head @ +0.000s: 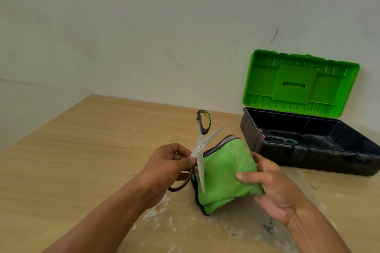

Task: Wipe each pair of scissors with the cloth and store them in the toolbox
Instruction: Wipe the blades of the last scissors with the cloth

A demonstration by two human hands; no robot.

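My left hand holds a pair of scissors with grey and lime handles, its blades spread wide apart. One handle points up and away; the other sits under my fingers. One blade lies against a folded green cloth, which my right hand grips from the right side. The black toolbox stands open at the right rear, its green lid leaning on the wall. Inside it lies another pair of scissors with red and blue handles.
The wooden table carries white smears and dark specks near my hands. A pale wall rises right behind the table and the toolbox. The table's left edge runs diagonally at the left of the view.
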